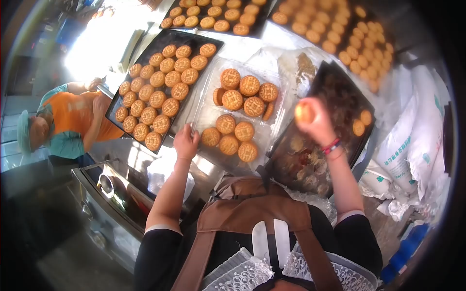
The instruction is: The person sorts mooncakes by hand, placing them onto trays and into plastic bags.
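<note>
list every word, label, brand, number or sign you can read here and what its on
"50k", possibly "50kg": green print on a white sack; its ending is unclear.
Other green characters on the sacks: too small and blurred to read.
Stamped marks on the round pastries: too small to read.

This is a bakery workroom, on a bigger scale than a home kitchen; round, browned cakes [232, 99] with stamped tops lie in quantity on black trays [171, 38], several of them spread over a pale-covered table [276, 41]; more cakes sit in a clear plastic tub [200, 99]; bulky white sacks [405, 150] with green print, one apparently marked 50kg, are heaped at the right; a metal cabinet [124, 242] stands at the left; a co-worker [56, 114] wears an orange apron [77, 114] and a pale cap [23, 131]; the camera wearer's own apron [252, 213] is brown.
</note>
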`<act>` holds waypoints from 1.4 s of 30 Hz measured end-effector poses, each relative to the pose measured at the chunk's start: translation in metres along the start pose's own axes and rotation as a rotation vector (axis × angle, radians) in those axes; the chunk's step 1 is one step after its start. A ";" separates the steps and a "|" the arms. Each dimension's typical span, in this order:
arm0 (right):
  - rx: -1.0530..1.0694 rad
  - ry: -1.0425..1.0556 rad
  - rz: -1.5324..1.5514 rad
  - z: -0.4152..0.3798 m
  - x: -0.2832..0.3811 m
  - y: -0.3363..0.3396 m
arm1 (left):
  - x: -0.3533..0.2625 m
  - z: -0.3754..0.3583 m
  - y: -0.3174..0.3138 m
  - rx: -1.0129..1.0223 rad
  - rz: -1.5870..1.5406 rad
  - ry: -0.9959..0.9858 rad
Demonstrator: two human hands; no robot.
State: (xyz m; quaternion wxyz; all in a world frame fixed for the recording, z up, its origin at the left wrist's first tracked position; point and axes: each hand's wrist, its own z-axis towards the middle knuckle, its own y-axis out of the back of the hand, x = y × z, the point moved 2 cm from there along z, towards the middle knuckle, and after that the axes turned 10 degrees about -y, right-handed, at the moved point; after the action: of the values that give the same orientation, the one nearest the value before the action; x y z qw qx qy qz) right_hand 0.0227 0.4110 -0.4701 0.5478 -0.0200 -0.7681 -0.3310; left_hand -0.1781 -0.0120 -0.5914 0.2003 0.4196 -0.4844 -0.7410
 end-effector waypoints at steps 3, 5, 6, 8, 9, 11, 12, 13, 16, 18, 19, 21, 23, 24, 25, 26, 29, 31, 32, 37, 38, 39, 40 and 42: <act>0.247 0.193 -0.180 -0.034 0.041 -0.080 | 0.002 0.000 0.002 0.029 -0.017 0.005; 0.316 0.256 -0.172 -0.043 0.027 -0.130 | -0.003 0.000 0.007 0.031 -0.028 0.008; 0.296 0.279 -0.201 -0.046 0.025 -0.143 | -0.003 0.001 0.009 0.043 -0.041 0.012; 0.285 0.307 -0.249 -0.052 0.026 -0.156 | 0.003 0.000 0.006 0.017 -0.062 -0.001; 0.286 0.277 -0.262 -0.055 0.024 -0.161 | 0.005 -0.002 0.002 0.002 -0.077 -0.014; 0.301 0.251 -0.284 -0.064 0.028 -0.169 | 0.004 -0.004 0.003 -0.023 -0.076 0.000; 0.321 0.249 -0.280 -0.067 0.031 -0.174 | 0.004 -0.003 0.005 -0.043 -0.062 -0.001; 0.345 0.245 -0.276 -0.069 0.034 -0.179 | 0.003 -0.003 0.008 -0.051 -0.066 0.016; 0.320 0.326 -0.303 -0.066 0.040 -0.207 | -0.001 -0.003 0.015 -0.043 -0.051 -0.002; 0.291 0.385 -0.320 -0.062 0.050 -0.227 | -0.001 -0.002 0.018 -0.063 -0.104 -0.033; 0.294 0.389 -0.321 -0.060 0.050 -0.238 | 0.000 -0.002 0.017 -0.066 -0.103 -0.029; 0.328 0.374 -0.284 -0.057 0.045 -0.256 | 0.003 -0.002 0.013 -0.054 -0.095 -0.048; 0.357 0.376 -0.319 -0.058 0.048 -0.262 | 0.003 -0.002 0.011 -0.047 -0.097 -0.043; 0.337 0.383 -0.389 -0.059 0.045 -0.266 | 0.004 -0.003 0.011 -0.041 -0.094 -0.037; 0.317 0.391 -0.459 -0.059 0.044 -0.269 | 0.004 -0.002 0.012 -0.041 -0.093 -0.036; 0.318 0.391 -0.459 -0.058 0.042 -0.271 | 0.004 -0.003 0.013 -0.043 -0.087 -0.039; 0.349 0.395 -0.471 -0.052 0.034 -0.272 | 0.002 -0.003 0.013 -0.030 -0.080 -0.029; 0.374 0.417 -0.463 -0.047 0.031 -0.274 | 0.003 -0.002 0.014 -0.017 -0.071 -0.020; 0.372 0.418 -0.460 -0.047 0.031 -0.273 | 0.003 -0.003 0.013 -0.010 -0.071 -0.013; 0.411 0.437 -0.415 -0.044 0.027 -0.264 | 0.004 -0.003 0.011 0.023 -0.059 0.010; 0.410 0.435 -0.413 -0.046 0.026 -0.263 | 0.003 -0.004 0.012 -0.019 -0.089 -0.003; 0.387 0.403 -0.385 -0.048 0.025 -0.262 | 0.003 -0.004 0.014 -0.062 -0.117 -0.017; 0.363 0.372 -0.356 -0.050 0.025 -0.260 | -0.003 -0.002 0.019 -0.062 -0.114 -0.020; 0.311 0.360 -0.310 -0.056 0.027 -0.254 | -0.017 0.003 0.036 -0.378 0.054 -0.141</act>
State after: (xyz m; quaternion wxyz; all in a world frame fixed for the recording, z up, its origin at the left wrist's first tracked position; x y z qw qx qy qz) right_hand -0.0418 0.1745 -0.5608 0.6146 0.2413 -0.6939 -0.2873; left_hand -0.1746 -0.0149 -0.5518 0.2606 0.3087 -0.3607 -0.8406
